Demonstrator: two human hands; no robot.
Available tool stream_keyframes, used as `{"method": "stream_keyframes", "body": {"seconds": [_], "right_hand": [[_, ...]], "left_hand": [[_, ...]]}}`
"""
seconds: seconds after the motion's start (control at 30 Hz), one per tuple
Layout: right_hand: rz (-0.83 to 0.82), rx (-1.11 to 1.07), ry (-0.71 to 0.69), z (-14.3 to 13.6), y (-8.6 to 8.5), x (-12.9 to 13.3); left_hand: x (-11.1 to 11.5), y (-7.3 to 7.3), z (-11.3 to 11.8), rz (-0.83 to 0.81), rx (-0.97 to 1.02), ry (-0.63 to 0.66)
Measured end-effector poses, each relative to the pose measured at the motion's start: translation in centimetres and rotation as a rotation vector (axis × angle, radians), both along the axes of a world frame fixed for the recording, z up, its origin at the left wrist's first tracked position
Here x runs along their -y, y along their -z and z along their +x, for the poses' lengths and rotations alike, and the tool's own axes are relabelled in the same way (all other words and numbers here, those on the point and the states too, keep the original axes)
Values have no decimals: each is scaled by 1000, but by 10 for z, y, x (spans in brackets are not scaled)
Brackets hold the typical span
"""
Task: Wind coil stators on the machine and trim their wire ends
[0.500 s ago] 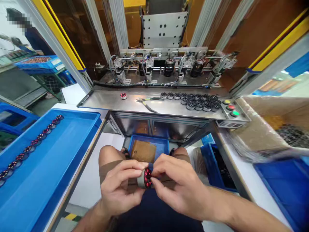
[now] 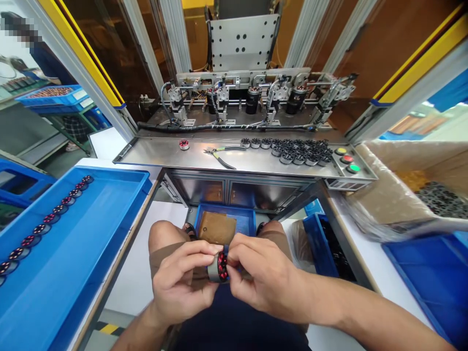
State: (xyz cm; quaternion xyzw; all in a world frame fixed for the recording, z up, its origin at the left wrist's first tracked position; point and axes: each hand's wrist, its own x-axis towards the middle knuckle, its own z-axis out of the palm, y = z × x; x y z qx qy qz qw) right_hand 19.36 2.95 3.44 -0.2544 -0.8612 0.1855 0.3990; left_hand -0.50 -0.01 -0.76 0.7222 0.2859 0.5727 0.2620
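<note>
Above my lap, my left hand is closed round a motor stator, a grey ring with red windings facing right. The thumb and fingers of my right hand are pinched at the wound face of that stator; whether they grip a wire end there is hidden by the fingertips. On the metal ledge ahead lie a single red-wound stator and a pair of cutting pliers with their handles spread. Several black-and-grey stator cores without visible red windings are grouped right of the pliers.
A blue tray at left carries a row of wound stators. Behind the ledge stands a winding machine. Push buttons, a plastic-lined carton and a blue bin are at right. A person stands far left.
My right fingertips have shifted slightly on the stator's wound face. The left hand keeps its hold. The whole view has moved a little.
</note>
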Motion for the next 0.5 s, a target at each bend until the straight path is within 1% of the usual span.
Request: {"method": "stream_keyframes", "body": {"seconds": [0.1,0.2,0.27,0.4,0.5], "right_hand": [[-18,-124,43,-4,8,5],[-40,-187,65,-5,11,10],[-121,-223,66,-3,10,12],[-374,-228,21,5,3,11],[-464,-197,-20,12,-4,9]], "left_hand": [[0,-1,2,-10,23,-5],[0,1,2,-13,25,-17],[0,2,2,-12,27,-22],[0,3,4,-19,46,-27],[0,2,4,-28,55,-25]]}}
